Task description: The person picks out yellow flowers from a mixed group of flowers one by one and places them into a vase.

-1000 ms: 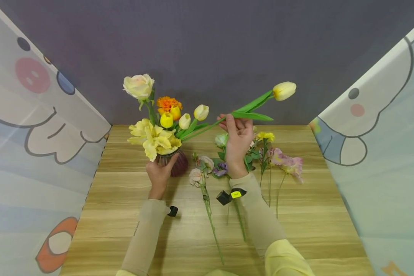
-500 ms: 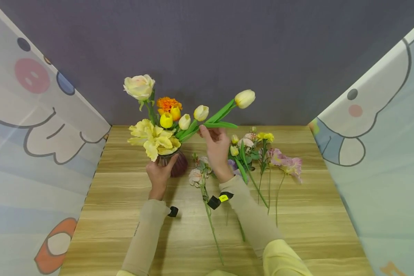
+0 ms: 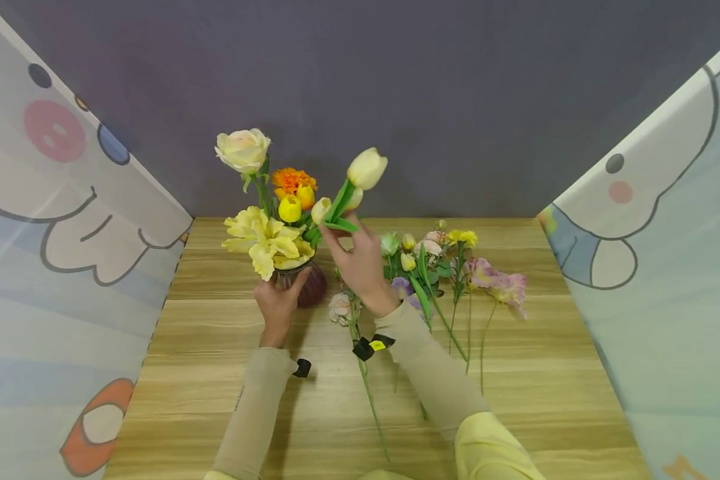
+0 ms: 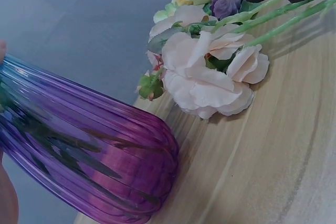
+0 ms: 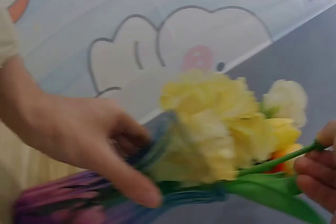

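A ribbed glass vase (image 4: 100, 150), purple-pink with a bluish neck, stands at the left part of the table. My left hand (image 3: 275, 308) grips it around the neck. My right hand (image 3: 363, 265) pinches the green stem of a pale yellow-white tulip (image 3: 367, 169) close to its leaves. In the right wrist view that stem (image 5: 283, 158) runs into the vase mouth. Around it in the vase are a big yellow flower (image 3: 270, 243), a cream rose (image 3: 243, 151), an orange flower (image 3: 293, 180) and several smaller tulips. Stem ends show through the glass.
Loose flowers lie right of the vase: pale pink roses (image 4: 202, 82), a yellow tulip spray (image 3: 423, 273), a yellow carnation-like flower (image 3: 462, 238) and pink-purple blooms (image 3: 504, 285). A grey wall (image 3: 456, 100) backs the wooden table (image 3: 546, 400); printed cartoon panels flank it.
My right hand has moved left and slightly down with the tulip, whose bloom now stands over the vase's right side. The left hand keeps its place on the neck.
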`<state>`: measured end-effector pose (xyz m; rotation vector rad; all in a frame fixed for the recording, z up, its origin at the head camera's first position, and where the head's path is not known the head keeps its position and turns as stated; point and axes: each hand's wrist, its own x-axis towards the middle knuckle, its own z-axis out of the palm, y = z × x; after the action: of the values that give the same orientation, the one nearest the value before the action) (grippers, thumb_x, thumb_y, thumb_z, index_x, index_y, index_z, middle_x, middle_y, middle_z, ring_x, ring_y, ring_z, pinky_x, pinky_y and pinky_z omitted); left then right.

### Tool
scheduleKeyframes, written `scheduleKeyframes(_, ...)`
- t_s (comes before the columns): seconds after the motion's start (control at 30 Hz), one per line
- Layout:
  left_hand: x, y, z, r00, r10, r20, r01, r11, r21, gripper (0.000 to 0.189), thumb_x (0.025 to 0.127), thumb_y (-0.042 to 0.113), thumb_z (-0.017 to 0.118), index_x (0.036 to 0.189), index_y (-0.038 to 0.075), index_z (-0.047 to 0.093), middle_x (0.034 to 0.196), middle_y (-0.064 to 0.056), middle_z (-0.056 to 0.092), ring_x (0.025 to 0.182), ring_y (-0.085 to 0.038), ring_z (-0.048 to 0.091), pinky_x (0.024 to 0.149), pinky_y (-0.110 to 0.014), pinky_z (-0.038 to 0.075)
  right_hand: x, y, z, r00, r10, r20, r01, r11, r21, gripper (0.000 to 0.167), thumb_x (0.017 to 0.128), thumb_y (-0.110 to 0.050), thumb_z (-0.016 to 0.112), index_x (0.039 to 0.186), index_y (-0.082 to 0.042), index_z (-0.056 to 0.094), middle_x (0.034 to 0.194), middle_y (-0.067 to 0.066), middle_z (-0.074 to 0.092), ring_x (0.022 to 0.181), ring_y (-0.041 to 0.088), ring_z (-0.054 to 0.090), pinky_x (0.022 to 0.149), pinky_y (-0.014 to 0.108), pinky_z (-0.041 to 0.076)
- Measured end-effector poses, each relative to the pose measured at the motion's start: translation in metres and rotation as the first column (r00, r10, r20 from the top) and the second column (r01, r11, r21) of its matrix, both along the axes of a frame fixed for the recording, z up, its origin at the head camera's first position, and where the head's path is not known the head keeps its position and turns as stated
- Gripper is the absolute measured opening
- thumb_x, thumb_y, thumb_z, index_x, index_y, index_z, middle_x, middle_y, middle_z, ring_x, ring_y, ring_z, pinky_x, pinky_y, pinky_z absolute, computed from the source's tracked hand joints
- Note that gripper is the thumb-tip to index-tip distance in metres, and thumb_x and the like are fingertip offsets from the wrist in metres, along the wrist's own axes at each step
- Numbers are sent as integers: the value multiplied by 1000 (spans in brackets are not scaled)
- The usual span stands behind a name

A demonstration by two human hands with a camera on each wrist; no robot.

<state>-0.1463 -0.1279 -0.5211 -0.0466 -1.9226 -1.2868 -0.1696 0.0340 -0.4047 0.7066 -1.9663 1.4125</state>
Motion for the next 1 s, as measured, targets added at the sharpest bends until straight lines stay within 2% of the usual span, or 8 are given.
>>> scheduleKeyframes(0.07, 4, 2, 8, 1000, -13, -18, 12, 1000, -7, 60, 66, -11, 91, 121, -12, 66, 112, -30, 71, 105, -45, 70, 88, -59, 56, 0, -6, -11, 998, 12, 63, -17, 997, 72, 23, 97, -5, 72, 118, 3, 66, 94, 16, 73, 75, 25, 72, 66, 32, 60)
scheduleKeyframes(0.27, 5, 4, 10, 999, -4, -49, 2, 999, -33, 61, 64, -12, 91, 120, -11, 67, 109, -30, 72, 99, -45, 71, 83, -58, 58, 3, -20, -46, 969, -33, 244, -21, 977, 214, 19, 100, -16, 70, 113, -2, 68, 103, 14, 62, 77, 21, 57, 65, 28, 50)
scheduleKeyframes(0.37, 2, 3, 5, 999, -3, -41, 1, 999, -36, 61, 65, -11, 91, 120, -12, 66, 109, -30, 72, 99, -46, 71, 83, -57, 58, 5, -22, -53, 950, -26, 311, -25, 987, 158, 18, 101, -18, 69, 110, -2, 69, 101, 13, 60, 77, 21, 56, 66, 28, 50)
scheduleKeyframes(0.47, -2, -1, -5, 1000, -7, -27, 6, 1000, -17, 63, 66, -8, 93, 123, -10, 67, 113, -27, 72, 106, -43, 70, 88, -54, 58, 8, -22, -53, 914, 63, 401, -73, 997, 9, 25, 101, -20, 68, 119, -3, 67, 111, 13, 61, 90, 21, 64, 76, 24, 57)
scheduleKeyframes(0.63, 4, 1, 5, 1000, -21, -22, 21, 1000, 17, 60, 67, -9, 91, 122, -12, 66, 114, -31, 71, 107, -48, 68, 90, -60, 56, 9, -22, -46, 944, 76, 321, -36, 991, -128, 23, 100, -13, 70, 118, -1, 66, 110, 18, 63, 99, 29, 67, 79, 29, 61)
scheduleKeyframes(0.7, 6, 3, 10, 999, -26, -20, 26, 999, 23, 59, 67, -11, 91, 121, -14, 65, 113, -33, 70, 107, -51, 67, 89, -63, 55, 8, -21, -45, 964, 4, 268, 18, 996, -83, 17, 98, -12, 72, 109, 0, 68, 104, 18, 65, 96, 30, 68, 76, 31, 61)
scheduleKeyframes(0.8, 5, 3, 10, 1000, -18, -13, 18, 1000, 21, 60, 67, -10, 91, 121, -14, 64, 113, -33, 70, 106, -50, 67, 89, -63, 55, 7, -21, -48, 964, -41, 263, 45, 999, -8, 14, 98, -15, 73, 98, -1, 70, 100, 16, 66, 96, 29, 70, 80, 32, 61)
scheduleKeyframes(1.0, 5, 2, 10, 1000, -2, -1, 2, 1000, 15, 60, 67, -10, 91, 121, -14, 65, 112, -31, 71, 106, -47, 69, 87, -62, 55, 6, -18, -55, 965, -24, 261, 17, 999, 28, 15, 95, -13, 75, 104, 0, 74, 103, 16, 69, 83, 25, 68, 67, 29, 57)
